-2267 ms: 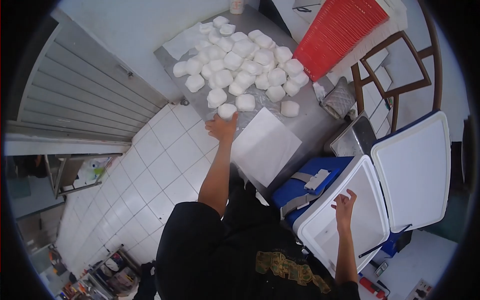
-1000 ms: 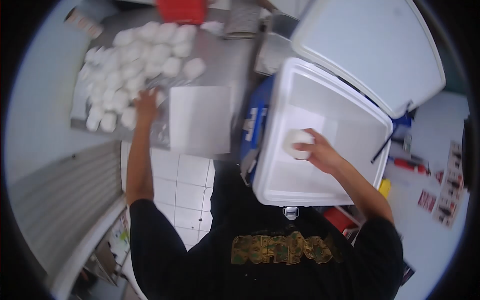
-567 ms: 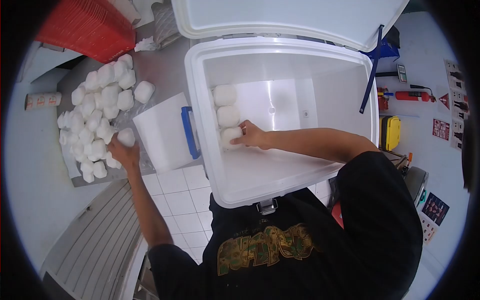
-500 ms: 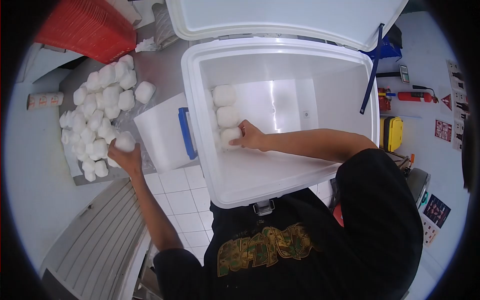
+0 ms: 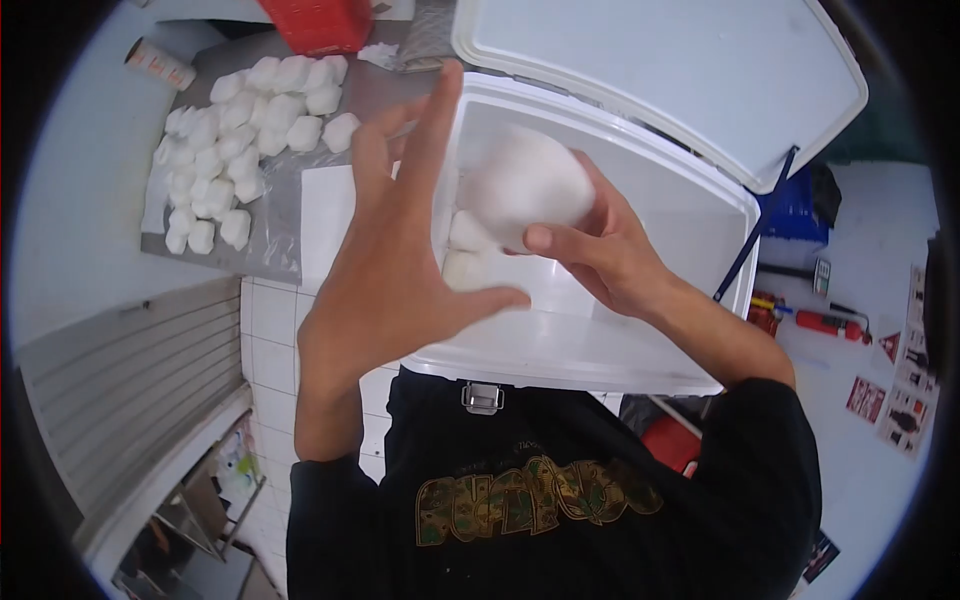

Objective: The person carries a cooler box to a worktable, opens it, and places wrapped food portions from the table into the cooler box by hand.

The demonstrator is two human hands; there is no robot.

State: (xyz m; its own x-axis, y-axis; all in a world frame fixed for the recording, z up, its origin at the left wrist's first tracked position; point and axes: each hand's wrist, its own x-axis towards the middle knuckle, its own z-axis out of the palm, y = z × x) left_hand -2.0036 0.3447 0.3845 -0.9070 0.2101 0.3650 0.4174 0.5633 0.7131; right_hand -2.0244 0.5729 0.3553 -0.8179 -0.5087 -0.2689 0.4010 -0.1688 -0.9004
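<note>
The right hand [image 5: 600, 250] holds a white packet [image 5: 527, 185] above the open cooler box [image 5: 640, 330], its fingers [image 5: 555, 240] curled around the packet's lower side and its thumb out of sight behind it; the packet looks soft-edged and blurred, so its wrapping cannot be made out. The left hand [image 5: 395, 270] hovers just beside the packet on the left, palm turned toward it, with its fingers [image 5: 435, 125] spread wide and straight and the thumb stretched out beneath the packet; whether any fingertip touches the packet cannot be told. Both hands hang over the near left part of the cooler box, whose white lid [image 5: 680, 70] stands thrown back on the far side, a dark strap [image 5: 752, 235] running from the lid down to the box wall. Inside the box, along its left wall and partly hidden by the hands, lie more white packets in a row [image 5: 468, 235]. To the left of the box stands a steel tabletop [image 5: 255, 235] carrying a cluster of many like packets [image 5: 245, 120], a flat white sheet [image 5: 325, 215] near the box, and a red stack [image 5: 320, 20] at the far edge. A metal latch [image 5: 482, 397] sits on the near wall of the cooler, just above the person's black shirt [image 5: 540, 500]. White floor tiles [image 5: 268, 330] show below the tabletop.
</note>
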